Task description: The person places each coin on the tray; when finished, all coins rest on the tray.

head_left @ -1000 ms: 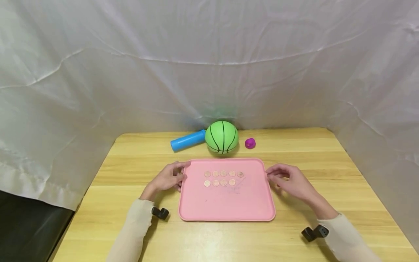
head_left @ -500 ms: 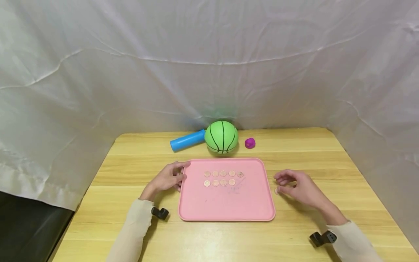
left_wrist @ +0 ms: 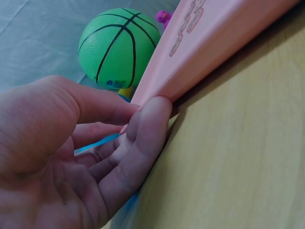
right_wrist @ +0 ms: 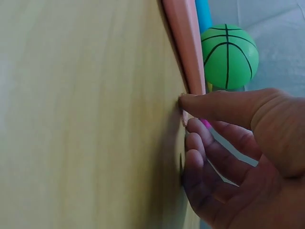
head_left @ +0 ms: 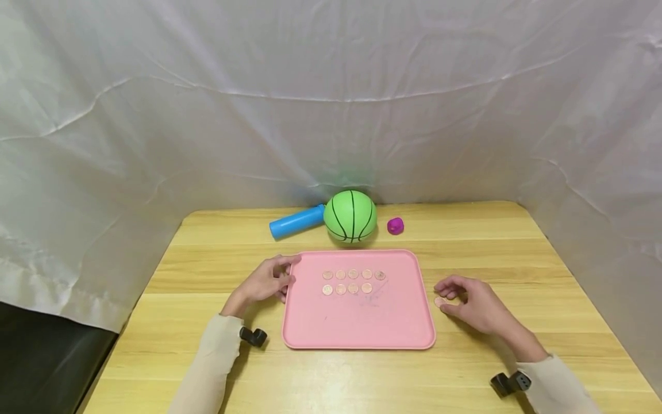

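The pink tray (head_left: 362,328) lies flat on the table, carrying two rows of copper-coloured coins (head_left: 353,275). My left hand (head_left: 265,280) pinches the tray's left rim between thumb and fingers, as the left wrist view shows closely. To the right of the tray, my right hand (head_left: 473,300) is low over the tabletop. Its thumb and fingertips hold a single coin (head_left: 439,302) by its edges, just outside the tray's right rim. In the right wrist view this coin (right_wrist: 184,114) appears edge-on between thumb and index finger.
Behind the tray sit a green ball (head_left: 350,217) with black lines, a blue cylinder (head_left: 297,222) touching it on the left, and a small magenta rubber duck (head_left: 395,226). A pale curtain (head_left: 331,103) hangs around the back and sides of the wooden table (head_left: 207,253).
My right hand has drawn back from the tray's right rim, rightward and slightly nearer; a coin now shows at its fingertips. The left hand, tray and coins on it stay in place.
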Action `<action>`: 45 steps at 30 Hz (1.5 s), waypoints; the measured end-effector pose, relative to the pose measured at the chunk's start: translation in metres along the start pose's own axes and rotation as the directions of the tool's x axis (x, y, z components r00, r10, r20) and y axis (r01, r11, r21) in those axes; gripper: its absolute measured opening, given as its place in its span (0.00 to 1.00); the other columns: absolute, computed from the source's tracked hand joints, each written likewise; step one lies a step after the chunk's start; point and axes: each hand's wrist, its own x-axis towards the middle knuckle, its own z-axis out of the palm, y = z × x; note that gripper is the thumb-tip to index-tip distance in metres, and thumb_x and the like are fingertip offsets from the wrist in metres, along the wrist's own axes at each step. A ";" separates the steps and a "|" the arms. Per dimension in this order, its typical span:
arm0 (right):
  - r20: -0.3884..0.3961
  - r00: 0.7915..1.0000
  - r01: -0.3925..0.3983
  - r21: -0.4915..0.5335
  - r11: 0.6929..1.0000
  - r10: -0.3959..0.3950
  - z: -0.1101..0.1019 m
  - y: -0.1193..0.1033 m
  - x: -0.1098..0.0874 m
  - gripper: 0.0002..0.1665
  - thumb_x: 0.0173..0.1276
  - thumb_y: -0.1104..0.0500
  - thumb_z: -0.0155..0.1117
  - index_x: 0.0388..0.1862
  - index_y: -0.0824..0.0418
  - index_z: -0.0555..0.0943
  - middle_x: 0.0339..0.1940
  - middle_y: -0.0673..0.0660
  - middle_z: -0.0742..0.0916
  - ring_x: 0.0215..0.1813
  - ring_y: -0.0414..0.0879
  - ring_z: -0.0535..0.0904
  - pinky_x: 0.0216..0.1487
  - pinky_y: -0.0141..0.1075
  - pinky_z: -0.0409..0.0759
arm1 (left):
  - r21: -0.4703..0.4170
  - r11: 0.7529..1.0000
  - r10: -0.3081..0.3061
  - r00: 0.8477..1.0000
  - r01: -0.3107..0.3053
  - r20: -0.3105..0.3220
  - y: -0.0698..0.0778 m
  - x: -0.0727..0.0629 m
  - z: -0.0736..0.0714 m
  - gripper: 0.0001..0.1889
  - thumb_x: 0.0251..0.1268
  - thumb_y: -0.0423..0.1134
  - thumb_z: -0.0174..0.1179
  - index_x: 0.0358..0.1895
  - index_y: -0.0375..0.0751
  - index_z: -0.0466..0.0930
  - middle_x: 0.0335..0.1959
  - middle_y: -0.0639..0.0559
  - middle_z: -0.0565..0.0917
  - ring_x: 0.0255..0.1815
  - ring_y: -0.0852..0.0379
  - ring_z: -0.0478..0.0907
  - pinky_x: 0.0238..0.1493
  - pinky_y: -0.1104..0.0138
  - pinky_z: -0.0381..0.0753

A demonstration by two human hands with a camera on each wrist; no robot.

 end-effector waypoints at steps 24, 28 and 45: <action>0.039 0.997 0.074 -0.029 0.997 -0.073 0.009 -0.011 0.007 0.19 0.58 0.74 0.76 0.42 0.56 0.82 0.37 0.50 0.83 0.40 0.38 0.76 0.36 0.28 0.80 | 0.000 1.000 0.018 1.000 -0.018 0.009 0.001 0.001 -0.001 0.30 0.81 0.26 0.56 0.83 0.32 0.67 0.56 0.32 0.72 0.33 0.53 0.82 0.32 0.58 0.97; -0.021 0.999 0.037 0.026 0.999 -0.037 0.012 -0.012 0.008 0.17 0.65 0.74 0.76 0.50 0.63 0.85 0.39 0.53 0.88 0.40 0.36 0.81 0.38 0.27 0.87 | -0.001 1.000 0.012 1.000 -0.012 0.010 0.000 0.001 -0.001 0.31 0.81 0.26 0.56 0.83 0.33 0.67 0.55 0.34 0.72 0.33 0.54 0.83 0.32 0.58 0.97; -0.053 0.988 -0.131 0.221 0.967 0.146 0.026 -0.054 0.039 0.13 0.71 0.60 0.78 0.51 0.62 0.90 0.42 0.57 0.94 0.42 0.45 0.88 0.43 0.29 0.90 | -0.004 1.000 0.019 1.000 -0.019 0.008 -0.002 0.001 -0.001 0.31 0.80 0.26 0.57 0.83 0.32 0.67 0.55 0.32 0.72 0.32 0.54 0.83 0.32 0.58 0.97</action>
